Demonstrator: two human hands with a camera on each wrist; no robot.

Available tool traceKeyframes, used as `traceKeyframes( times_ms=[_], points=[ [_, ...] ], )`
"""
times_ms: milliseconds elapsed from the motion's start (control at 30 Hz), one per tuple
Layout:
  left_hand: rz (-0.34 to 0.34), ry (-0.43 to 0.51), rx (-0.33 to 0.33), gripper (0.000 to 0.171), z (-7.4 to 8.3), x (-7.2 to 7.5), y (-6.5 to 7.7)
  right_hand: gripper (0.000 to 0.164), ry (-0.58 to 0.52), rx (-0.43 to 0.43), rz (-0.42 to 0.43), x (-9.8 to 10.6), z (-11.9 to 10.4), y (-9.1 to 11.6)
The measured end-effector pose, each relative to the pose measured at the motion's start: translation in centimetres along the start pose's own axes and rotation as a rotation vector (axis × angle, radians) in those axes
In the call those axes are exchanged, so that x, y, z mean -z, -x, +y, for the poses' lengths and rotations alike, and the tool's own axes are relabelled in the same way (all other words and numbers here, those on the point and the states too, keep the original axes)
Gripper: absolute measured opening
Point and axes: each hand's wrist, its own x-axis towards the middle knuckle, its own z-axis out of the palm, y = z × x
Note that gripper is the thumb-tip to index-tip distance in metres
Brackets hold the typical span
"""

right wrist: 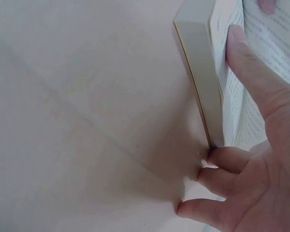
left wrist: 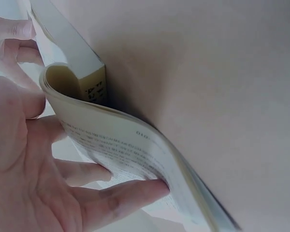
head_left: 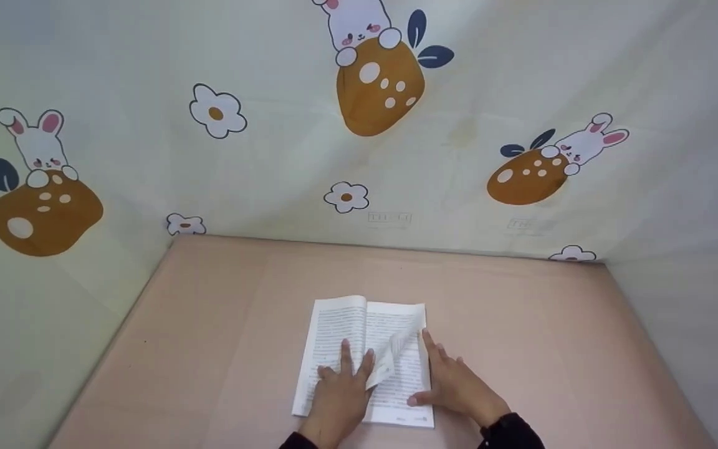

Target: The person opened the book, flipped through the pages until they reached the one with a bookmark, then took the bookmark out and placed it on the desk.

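Observation:
A printed book (head_left: 396, 408) lies spread on the table, its spine running away from me. My left hand (head_left: 340, 396) rests on the left-hand page beside the spine, its fingers spread. In the left wrist view, the left hand's fingers (left wrist: 121, 200) lie straight against the printed page, whose lower part bows up near the spine. One leaf (head_left: 387, 365) is lifted and curled diagonally over the right-hand page, its lower corner beside my left thumb. My right hand (head_left: 459, 386) is at the book's right edge. Its thumb (right wrist: 253, 65) touches the right-hand page, while the other fingers spread past the edge onto the table.
The pinkish table (head_left: 222, 312) extends around the book on all sides. Behind it and along both sides hang pale wall sheets (head_left: 272, 162) printed with rabbits, brown fruit shapes and white flowers.

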Motion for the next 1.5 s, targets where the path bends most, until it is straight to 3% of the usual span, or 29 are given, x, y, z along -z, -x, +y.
traceKeyframes(
  times_ms=[100,300,400,667,833,933,1167,1333,1500],
  points=[
    [0.005,-0.016,-0.002,0.053,-0.2,0.1,-0.1,0.124,-0.007,0.011,-0.004,0.1,0.0,0.1],
    [-0.040,0.122,0.081,0.058,-0.7,0.4,0.0,0.122,-0.017,0.002,-0.017,0.1,0.0,0.1],
    [-0.042,0.142,0.112,0.055,-0.9,0.4,0.2,0.121,-0.018,-0.012,-0.021,0.1,0.0,0.1],
    [-0.010,0.057,0.132,0.044,-0.8,0.2,0.6,0.120,-0.021,-0.005,-0.017,0.0,0.2,0.1],
    [-0.052,0.121,0.229,0.048,-0.5,0.1,0.3,0.120,-0.040,-0.024,-0.033,0.0,0.2,0.1],
    [-0.059,0.096,0.255,0.058,-0.4,0.0,0.2,0.120,-0.046,-0.028,-0.040,0.0,0.2,0.1],
    [0.039,-0.048,0.159,0.081,-0.7,0.0,0.5,0.117,-0.059,-0.014,-0.079,0.4,0.2,0.2],
    [-0.058,-0.145,0.086,0.091,-1.0,0.4,0.5,0.108,-0.042,0.036,-0.141,0.7,0.5,0.3],
    [-0.130,-0.093,0.141,0.088,-1.1,0.9,0.4,0.102,-0.006,0.074,-0.170,0.8,0.5,0.2]
  ],
)
